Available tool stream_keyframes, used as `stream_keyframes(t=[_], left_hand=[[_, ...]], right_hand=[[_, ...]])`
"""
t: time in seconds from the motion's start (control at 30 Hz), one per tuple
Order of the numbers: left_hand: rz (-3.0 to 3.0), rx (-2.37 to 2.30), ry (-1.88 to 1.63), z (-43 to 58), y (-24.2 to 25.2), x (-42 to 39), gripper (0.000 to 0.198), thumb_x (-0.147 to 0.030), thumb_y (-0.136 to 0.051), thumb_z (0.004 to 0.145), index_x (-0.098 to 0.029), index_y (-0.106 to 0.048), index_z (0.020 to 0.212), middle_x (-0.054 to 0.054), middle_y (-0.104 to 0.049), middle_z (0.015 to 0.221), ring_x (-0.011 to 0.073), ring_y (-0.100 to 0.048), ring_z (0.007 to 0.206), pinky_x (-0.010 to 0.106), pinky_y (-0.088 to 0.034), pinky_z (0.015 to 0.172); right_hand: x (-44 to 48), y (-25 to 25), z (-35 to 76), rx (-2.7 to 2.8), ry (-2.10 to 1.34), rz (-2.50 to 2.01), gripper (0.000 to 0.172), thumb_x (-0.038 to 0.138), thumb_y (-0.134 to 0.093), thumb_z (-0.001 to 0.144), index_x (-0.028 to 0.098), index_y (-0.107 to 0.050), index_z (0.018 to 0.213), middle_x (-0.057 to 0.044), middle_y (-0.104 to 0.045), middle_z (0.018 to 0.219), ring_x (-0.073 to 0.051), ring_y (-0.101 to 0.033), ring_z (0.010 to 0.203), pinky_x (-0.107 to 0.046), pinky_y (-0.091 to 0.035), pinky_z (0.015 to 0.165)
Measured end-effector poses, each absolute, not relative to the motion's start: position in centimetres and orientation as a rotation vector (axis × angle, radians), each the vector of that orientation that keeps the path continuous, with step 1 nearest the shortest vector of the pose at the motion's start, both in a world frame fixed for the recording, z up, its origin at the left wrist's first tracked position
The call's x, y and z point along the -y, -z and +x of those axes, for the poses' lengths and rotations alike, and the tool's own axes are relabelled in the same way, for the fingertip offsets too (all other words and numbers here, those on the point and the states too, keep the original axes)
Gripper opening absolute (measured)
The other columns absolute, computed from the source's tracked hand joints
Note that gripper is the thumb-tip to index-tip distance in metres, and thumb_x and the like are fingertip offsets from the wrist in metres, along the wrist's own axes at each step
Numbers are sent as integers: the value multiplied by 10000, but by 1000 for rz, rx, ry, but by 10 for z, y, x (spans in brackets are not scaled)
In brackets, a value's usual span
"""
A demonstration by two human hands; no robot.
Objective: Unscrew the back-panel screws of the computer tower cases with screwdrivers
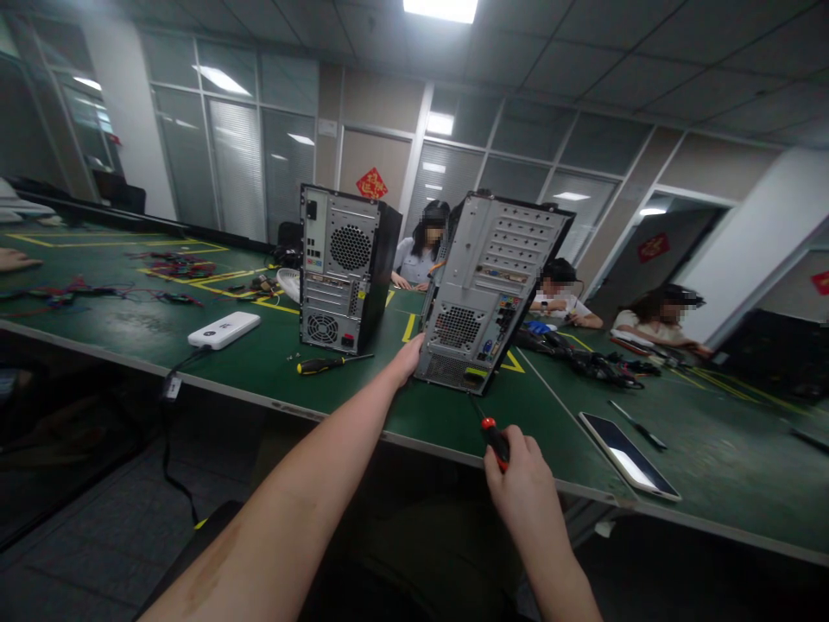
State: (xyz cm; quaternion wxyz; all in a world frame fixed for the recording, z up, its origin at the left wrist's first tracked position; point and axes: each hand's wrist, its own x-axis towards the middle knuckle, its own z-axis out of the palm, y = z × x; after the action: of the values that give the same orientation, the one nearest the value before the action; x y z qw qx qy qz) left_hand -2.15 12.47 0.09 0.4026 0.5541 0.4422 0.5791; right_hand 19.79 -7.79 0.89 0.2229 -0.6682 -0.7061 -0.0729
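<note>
A grey and black computer tower stands with its back panel facing me. At its lower left edge, my left hand grips the case, with the fingertips out of sight behind the side. My right hand is closed around the red and black handle of a screwdriver. The shaft points up and away toward the bottom edge of that tower; whether the tip touches it I cannot tell. A second computer tower stands upright to the left, also back panel toward me. In front of it lies a yellow and black screwdriver.
Left on the green table lie a white power bank with a cable and several red wires. To the right are a phone, a pen and bundled black cables. Several people sit across the table.
</note>
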Motion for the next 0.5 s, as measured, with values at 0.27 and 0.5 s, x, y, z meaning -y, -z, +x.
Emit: stream_keyframes(t=[0.27,0.5], left_hand=[[1361,-1134,-1465,-20,-1,-127,509,-451,-401,997,-243,-700,1353,-2,-635,1499,232,-552,1425,373,-397,1217],[1331,-1180,-1464,-19,-6,-121,533,-462,-390,1011,-221,-688,1381,29,-641,1490,243,-574,1405,363,-423,1190]], right_hand=[[81,-14,202,2192,432,-1841,154,216,-486,1048,169,-577,1163,-86,-642,994,-226,-718,803,-284,-444,607],[77,-20,195,2278,508,-1908,173,271,-472,1060,170,-563,1166,-78,-694,875,-262,-736,692,-302,-369,520]])
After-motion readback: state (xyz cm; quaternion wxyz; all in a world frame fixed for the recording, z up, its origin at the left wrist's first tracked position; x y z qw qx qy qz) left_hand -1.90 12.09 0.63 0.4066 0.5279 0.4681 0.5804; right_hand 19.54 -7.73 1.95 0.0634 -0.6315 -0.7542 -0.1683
